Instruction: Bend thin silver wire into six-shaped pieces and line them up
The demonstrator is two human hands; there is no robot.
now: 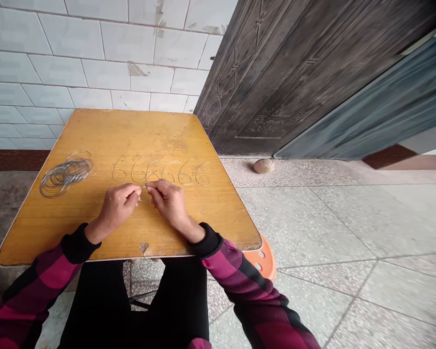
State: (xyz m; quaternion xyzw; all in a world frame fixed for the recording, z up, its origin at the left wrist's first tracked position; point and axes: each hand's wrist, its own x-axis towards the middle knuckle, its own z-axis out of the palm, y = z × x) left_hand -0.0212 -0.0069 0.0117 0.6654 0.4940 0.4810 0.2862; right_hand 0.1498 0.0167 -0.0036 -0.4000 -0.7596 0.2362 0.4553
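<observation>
Both of my hands are pinched together above the wooden table [123, 228]. Between the fingertips of my left hand [120, 204] and my right hand [167, 198] is a thin piece of wire [144, 200], bent in a curve. Just beyond them lies a row of several wires shaped like the figure 6, among them a wire six [202, 183] at the right end. A tangled coil of grey wire [67, 175] rests at the left side of the table, apart from my hands.
White wall tiles [127, 43] stand behind the table. To the right is a dark carved door [261, 87] with a blue-grey curtain [349, 116]. A ball [264, 166] lies on the floor by the door. An orange stool [267, 257] sits under the table's right corner.
</observation>
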